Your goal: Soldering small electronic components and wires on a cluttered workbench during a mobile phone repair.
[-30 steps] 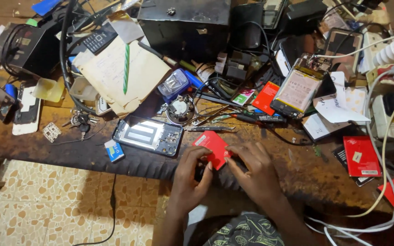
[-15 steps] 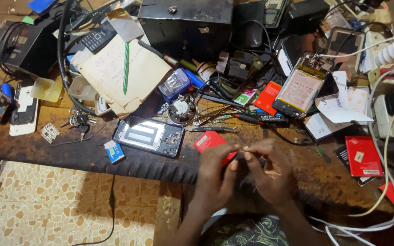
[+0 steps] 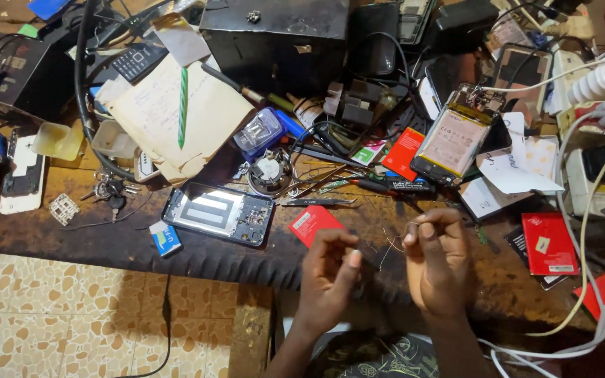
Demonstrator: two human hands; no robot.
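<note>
My left hand hovers over the front edge of the workbench, thumb and fingers pinched on a small dark piece. My right hand is a little to its right, with its fingertips pinched on thin pale wire strands that hang between the two hands. A flat red pack lies on the bench just above my left hand, apart from it. To its left lies an opened phone, inner side up. Thin tweezers rest just behind the red pack.
The wooden bench is crowded: a black metal box, a brown envelope with a green pen, keys, another open phone, red packs and white cables at the right. Tiled floor lies below.
Both hands left the red pack, which now lies on the bench. They have drawn apart, the right hand moving right, with fine strands between them.
</note>
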